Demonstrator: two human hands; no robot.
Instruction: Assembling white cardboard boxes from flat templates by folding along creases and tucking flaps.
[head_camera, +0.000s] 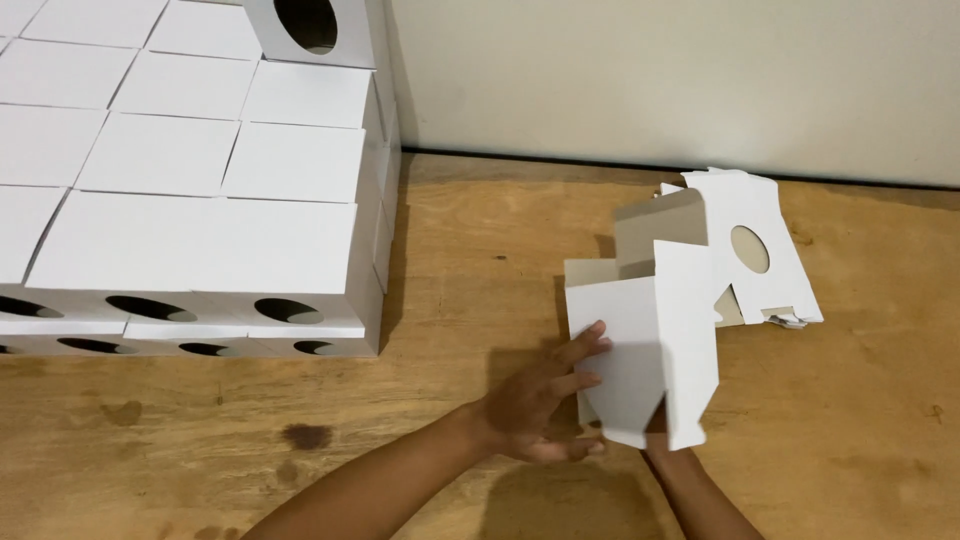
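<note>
Surface: wooden tabletop (480, 300) of pale brown board with dark stains near the front left, running back to a plain cream wall (650, 70).
Stack of boxes: white folded boxes (190, 180) stand packed together at the left, filling that side from the table's front part to the wall. About ten square tops show in the upper layer, though the left edge cuts off more. Five dark oval holes face the front in two rows; one further box sits on top at the back, its oval window turned toward the camera.
Box in hand: one half-folded white carton (645, 340) is held above the middle right of the table, flaps open at top and bottom, grey inside showing at the upper end.
Flat blanks: small pile of unfolded cartons (760, 250) lies just behind it on the table, a round cut-out in the top one. The count is hard to make out; only thin edges show at the lower right corner.
Left hand: left hand (540, 400) rests with fingers spread and flat against the carton's near white panel, thumb below, not closed around anything.
Right hand: right hand (660, 440) is almost wholly hidden behind the carton's lower flap; only the wrist and forearm show, so its grip cannot be told.
</note>
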